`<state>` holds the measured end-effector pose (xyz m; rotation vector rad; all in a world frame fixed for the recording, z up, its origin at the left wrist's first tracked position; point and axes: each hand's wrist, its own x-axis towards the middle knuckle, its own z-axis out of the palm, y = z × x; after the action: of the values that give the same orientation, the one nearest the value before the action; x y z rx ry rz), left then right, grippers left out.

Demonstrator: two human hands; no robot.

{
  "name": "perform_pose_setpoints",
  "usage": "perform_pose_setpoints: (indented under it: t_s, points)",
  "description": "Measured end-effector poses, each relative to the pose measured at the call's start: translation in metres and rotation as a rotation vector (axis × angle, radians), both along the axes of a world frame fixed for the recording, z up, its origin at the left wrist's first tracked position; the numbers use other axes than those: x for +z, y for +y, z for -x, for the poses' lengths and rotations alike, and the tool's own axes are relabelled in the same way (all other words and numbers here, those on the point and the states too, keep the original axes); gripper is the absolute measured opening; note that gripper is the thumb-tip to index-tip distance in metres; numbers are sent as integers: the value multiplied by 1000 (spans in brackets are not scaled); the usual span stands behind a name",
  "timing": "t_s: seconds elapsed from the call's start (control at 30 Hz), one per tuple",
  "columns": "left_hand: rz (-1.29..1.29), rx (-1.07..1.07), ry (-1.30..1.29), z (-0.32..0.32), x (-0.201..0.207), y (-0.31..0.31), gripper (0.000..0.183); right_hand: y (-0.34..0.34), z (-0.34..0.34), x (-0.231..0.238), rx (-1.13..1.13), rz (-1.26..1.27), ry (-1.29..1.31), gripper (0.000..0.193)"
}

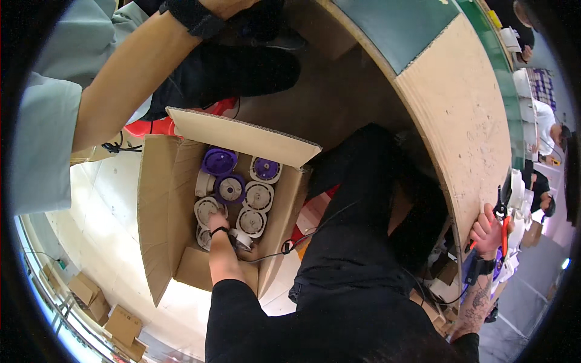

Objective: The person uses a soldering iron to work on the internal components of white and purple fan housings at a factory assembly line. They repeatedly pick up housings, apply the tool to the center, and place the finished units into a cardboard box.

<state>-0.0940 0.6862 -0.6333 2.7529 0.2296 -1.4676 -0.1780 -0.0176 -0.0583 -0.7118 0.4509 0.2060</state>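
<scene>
My left hand (216, 221) reaches down into an open cardboard box (156, 206). Its fingers are bent onto a white round housing (206, 207) at the left of the contents; the fingertips are hard to make out. Several similar white housings (259, 196) and some purple ones (219, 161) lie side by side in the box. At the workbench edge on the right, my right hand (484, 233) is closed around a pair of pliers (502, 210) with a black head and red-orange handles, the head pointing away from me.
A wooden workbench (466, 103) with a green mat (402, 27) curves along the right, with white parts (517, 193) on it. Another person's forearm (130, 75) crosses the upper left. A black cable (287, 246) runs beside the box. More cardboard boxes (123, 325) stand lower left.
</scene>
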Motion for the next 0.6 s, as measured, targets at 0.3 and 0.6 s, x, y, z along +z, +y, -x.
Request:
perform_pose_setpoints:
  t_s: [0.3, 0.6]
  points:
    - [298, 789, -543, -14, 77, 11, 64, -12, -11, -21, 128, -141, -186, 70]
    - [1675, 1265, 25, -81, 351, -130, 37, -9, 11, -22, 76, -130, -235, 57]
